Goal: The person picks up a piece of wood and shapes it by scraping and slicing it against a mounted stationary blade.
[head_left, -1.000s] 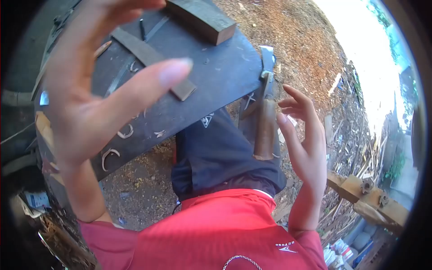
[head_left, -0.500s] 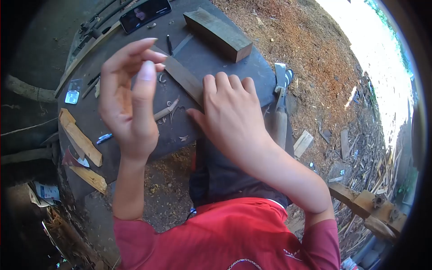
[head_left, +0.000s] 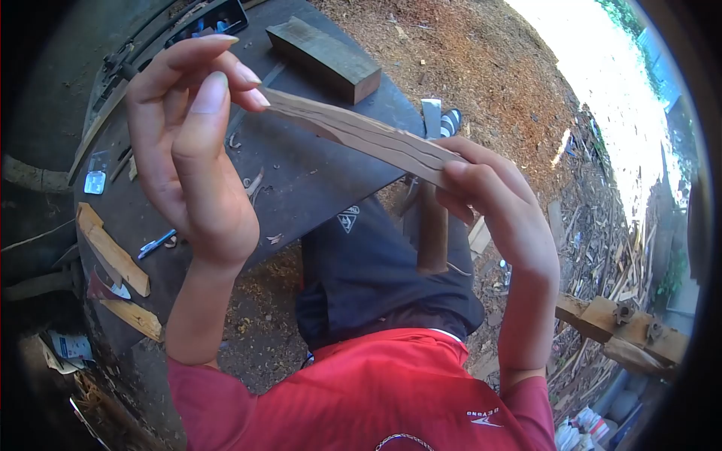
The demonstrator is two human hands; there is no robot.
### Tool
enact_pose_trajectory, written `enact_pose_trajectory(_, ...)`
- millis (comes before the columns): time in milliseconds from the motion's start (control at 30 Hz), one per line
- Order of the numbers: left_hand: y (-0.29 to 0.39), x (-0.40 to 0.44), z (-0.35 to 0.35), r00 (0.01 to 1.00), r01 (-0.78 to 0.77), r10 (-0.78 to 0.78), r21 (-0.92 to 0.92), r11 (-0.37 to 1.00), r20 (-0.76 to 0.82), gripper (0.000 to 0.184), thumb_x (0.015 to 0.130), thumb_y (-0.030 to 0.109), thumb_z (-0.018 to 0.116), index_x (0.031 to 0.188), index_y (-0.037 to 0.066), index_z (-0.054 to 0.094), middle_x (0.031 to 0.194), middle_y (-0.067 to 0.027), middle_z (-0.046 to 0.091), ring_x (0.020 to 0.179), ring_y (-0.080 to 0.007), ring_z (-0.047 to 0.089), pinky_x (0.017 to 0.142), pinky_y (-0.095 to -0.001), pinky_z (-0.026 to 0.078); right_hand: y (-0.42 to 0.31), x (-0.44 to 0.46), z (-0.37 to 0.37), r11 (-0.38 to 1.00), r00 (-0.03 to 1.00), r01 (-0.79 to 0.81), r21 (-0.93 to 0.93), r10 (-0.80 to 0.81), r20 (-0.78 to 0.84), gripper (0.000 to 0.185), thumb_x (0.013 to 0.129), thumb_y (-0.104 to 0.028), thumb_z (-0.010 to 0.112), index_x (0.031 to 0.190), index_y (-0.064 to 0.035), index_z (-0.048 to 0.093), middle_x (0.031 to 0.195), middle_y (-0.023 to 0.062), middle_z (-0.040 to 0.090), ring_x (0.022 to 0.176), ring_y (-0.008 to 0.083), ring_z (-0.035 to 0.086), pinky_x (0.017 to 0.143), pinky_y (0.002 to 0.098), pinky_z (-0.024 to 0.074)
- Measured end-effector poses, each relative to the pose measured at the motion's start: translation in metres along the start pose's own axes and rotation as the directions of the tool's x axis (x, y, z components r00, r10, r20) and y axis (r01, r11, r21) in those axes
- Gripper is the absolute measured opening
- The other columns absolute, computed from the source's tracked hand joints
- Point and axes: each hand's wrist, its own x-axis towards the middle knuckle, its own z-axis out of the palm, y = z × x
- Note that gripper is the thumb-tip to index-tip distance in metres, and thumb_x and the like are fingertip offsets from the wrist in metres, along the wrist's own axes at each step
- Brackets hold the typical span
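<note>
A narrow, flat wooden strip (head_left: 361, 139) with wavy dark lines along its face is raised above the table, tilted down to the right. My right hand (head_left: 500, 199) pinches its right end between thumb and fingers. At the other end, my left hand (head_left: 199, 143) has curled fingers, their tips against the strip; part of that grip is hidden. Under the strip's right half is a tool with a thick wooden handle (head_left: 432, 233) and a metal blade (head_left: 432, 116). A thick wooden block (head_left: 323, 60) lies on the dark table (head_left: 323, 180) beyond the strip.
At the table's far left is a phone (head_left: 207, 24). A blue pen (head_left: 156, 244) and split wood pieces (head_left: 113, 252) lie along the left edge, with shavings scattered about. Sawdust (head_left: 459, 60) covers the ground at right; a wooden beam (head_left: 613, 319) stands at lower right.
My right hand has swung right and turned over, from knuckles up over the table to pinching the strip's end. The strip now shows its lined face. The view has shifted slightly.
</note>
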Motion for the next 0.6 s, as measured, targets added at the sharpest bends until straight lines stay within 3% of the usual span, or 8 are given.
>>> enact_pose_trajectory(133, -0.002, -0.004, 0.025, 0.989, 0.048, -0.049, 0.013, 0.999, 0.139, 0.035, 0.108, 0.010, 0.051, 0.138, -0.005, 0.061, 0.114, -0.0129, 0.065, 0.100, -0.0191, 0.061, 0.095, -0.0360, 0.052, 0.024, -0.048, -0.035, 0.945, 0.993, 0.093, 0.312, -0.064, -0.101, 0.054, 0.105, -0.033, 0.060, 0.144, 0.0043, 0.065, 0.089, 0.0090, 0.069, 0.079, 0.0168, 0.067, 0.075, 0.0329, 0.0533)
enact_pose_trajectory(233, -0.002, -0.008, 0.050, 0.939, 0.146, -0.177, 0.124, 0.982, 0.295, 0.032, 0.107, 0.006, 0.055, 0.136, -0.004, 0.063, 0.117, -0.0120, 0.066, 0.104, -0.0186, 0.063, 0.098, -0.0346, 0.051, 0.032, -0.060, -0.045, 0.924, 0.982, 0.126, 0.360, -0.063, -0.180, 0.058, 0.107, -0.034, 0.060, 0.151, 0.0031, 0.058, 0.092, 0.0120, 0.072, 0.078, 0.0181, 0.069, 0.075, 0.0335, 0.0554)
enact_pose_trajectory(267, -0.013, -0.008, 0.058, 0.920, 0.036, -0.100, 0.172, 0.984, 0.378, 0.028, 0.102, 0.007, 0.067, 0.129, 0.002, 0.070, 0.111, -0.0093, 0.071, 0.098, -0.0163, 0.067, 0.092, -0.0327, 0.052, 0.034, -0.062, -0.050, 0.921, 0.980, 0.115, 0.372, -0.045, -0.193, 0.057, 0.109, -0.033, 0.059, 0.154, 0.0030, 0.055, 0.094, 0.0133, 0.074, 0.077, 0.0183, 0.070, 0.075, 0.0334, 0.0561)
enact_pose_trajectory(300, -0.012, -0.011, 0.066, 0.872, 0.054, -0.165, 0.245, 0.968, 0.461, 0.029, 0.100, 0.010, 0.071, 0.128, 0.004, 0.071, 0.117, -0.0126, 0.071, 0.105, -0.0236, 0.069, 0.097, -0.0378, 0.053, 0.037, -0.060, -0.052, 0.949, 0.971, 0.070, 0.308, 0.006, -0.240, 0.055, 0.111, -0.031, 0.058, 0.154, 0.0030, 0.054, 0.094, 0.0132, 0.074, 0.076, 0.0179, 0.070, 0.074, 0.0330, 0.0561)
enact_pose_trajectory(367, -0.021, -0.027, 0.073, 0.781, -0.071, -0.186, 0.380, 0.922, 0.597, 0.034, 0.105, 0.015, 0.070, 0.135, 0.001, 0.066, 0.131, -0.0152, 0.067, 0.125, -0.0324, 0.065, 0.112, -0.0445, 0.049, 0.038, -0.046, -0.048, 0.983, 0.944, -0.039, 0.179, 0.095, -0.315, 0.051, 0.114, -0.027, 0.055, 0.155, 0.0030, 0.051, 0.096, 0.0129, 0.075, 0.075, 0.0171, 0.069, 0.073, 0.0323, 0.0561)
enact_pose_trajectory(467, -0.030, -0.049, 0.080, 0.672, -0.175, -0.224, 0.446, 0.878, 0.705, 0.057, 0.106, 0.031, 0.075, 0.151, 0.000, 0.058, 0.146, -0.0216, 0.060, 0.139, -0.0420, 0.057, 0.121, -0.0514, 0.043, 0.043, -0.039, -0.035, 0.967, 0.935, -0.095, 0.237, 0.168, -0.313, 0.040, 0.116, -0.024, 0.054, 0.148, -0.0002, 0.051, 0.092, 0.0089, 0.073, 0.074, 0.0148, 0.067, 0.068, 0.0315, 0.0535)
enact_pose_trajectory(533, -0.033, -0.062, 0.083, 0.695, -0.195, -0.196, 0.443, 0.875, 0.692, 0.075, 0.104, 0.041, 0.077, 0.160, 0.000, 0.049, 0.155, -0.0245, 0.054, 0.146, -0.0444, 0.052, 0.125, -0.0528, 0.039, 0.047, -0.030, -0.037, 0.956, 0.926, -0.167, 0.241, 0.236, -0.294, 0.036, 0.116, -0.025, 0.055, 0.143, -0.0014, 0.051, 0.090, 0.0074, 0.071, 0.072, 0.0151, 0.067, 0.067, 0.0318, 0.0532)
enact_pose_trajectory(600, -0.035, -0.066, 0.083, 0.691, -0.216, -0.180, 0.438, 0.873, 0.700, 0.088, 0.103, 0.048, 0.077, 0.166, -0.002, 0.042, 0.161, -0.0271, 0.050, 0.151, -0.0463, 0.048, 0.128, -0.0539, 0.037, 0.045, -0.016, -0.029, 0.971, 0.897, -0.228, 0.066, 0.236, -0.374, 0.034, 0.116, -0.024, 0.055, 0.142, -0.0014, 0.052, 0.089, 0.0070, 0.070, 0.071, 0.0157, 0.066, 0.068, 0.0336, 0.0540)
